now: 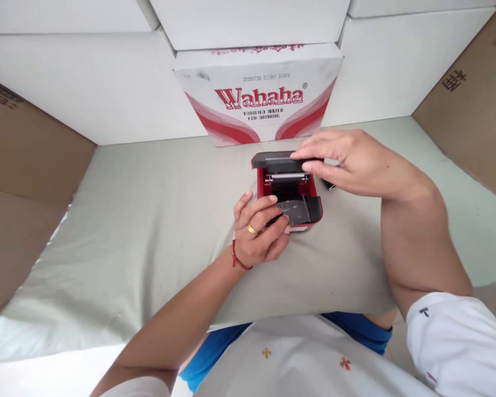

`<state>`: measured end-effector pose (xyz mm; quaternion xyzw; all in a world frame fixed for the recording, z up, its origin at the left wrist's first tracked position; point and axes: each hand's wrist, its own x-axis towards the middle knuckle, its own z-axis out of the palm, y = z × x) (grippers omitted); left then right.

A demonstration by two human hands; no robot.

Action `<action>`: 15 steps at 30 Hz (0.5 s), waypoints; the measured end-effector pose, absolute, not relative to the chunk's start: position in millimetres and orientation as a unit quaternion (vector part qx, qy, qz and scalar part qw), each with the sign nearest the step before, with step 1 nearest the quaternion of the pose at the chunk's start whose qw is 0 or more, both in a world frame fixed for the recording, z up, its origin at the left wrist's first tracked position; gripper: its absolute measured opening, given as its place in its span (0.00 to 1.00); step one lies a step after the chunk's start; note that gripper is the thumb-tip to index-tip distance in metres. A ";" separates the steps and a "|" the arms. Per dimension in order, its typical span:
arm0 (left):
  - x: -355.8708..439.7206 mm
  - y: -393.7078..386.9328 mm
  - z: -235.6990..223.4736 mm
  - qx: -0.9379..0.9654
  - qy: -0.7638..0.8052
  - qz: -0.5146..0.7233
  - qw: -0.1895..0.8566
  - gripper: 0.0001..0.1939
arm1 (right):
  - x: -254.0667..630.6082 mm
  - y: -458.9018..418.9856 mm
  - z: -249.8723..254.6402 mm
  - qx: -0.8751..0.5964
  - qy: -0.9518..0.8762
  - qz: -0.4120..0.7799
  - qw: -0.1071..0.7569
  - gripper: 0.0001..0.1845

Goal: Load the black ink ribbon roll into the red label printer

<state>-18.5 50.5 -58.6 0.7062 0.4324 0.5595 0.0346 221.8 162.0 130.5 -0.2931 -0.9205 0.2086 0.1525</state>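
Observation:
A small red and black label printer (288, 190) stands on the cloth-covered table with its lid raised, a metal roller showing inside. My left hand (260, 229) grips its front left corner, with the fingers laid over the black front top. My right hand (339, 160) pinches the raised black lid (273, 161) at its right end between thumb and fingers. Part of the front panel is hidden under my left fingers. Behind my right thumb lies a small dark object (329, 185), mostly covered, whose kind I cannot make out.
A white and red Wahaha water carton (260, 94) stands just behind the printer. White boxes (86, 82) are stacked along the back. Brown cardboard boxes (20, 182) (475, 99) flank the table at left and right. The pale green cloth (119, 231) has wrinkles.

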 end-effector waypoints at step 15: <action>-18.2 46.7 -46.2 0.749 0.371 0.533 -0.129 0.14 | 189.2 137.3 146.1 -0.323 -0.929 0.165 -0.072 0.19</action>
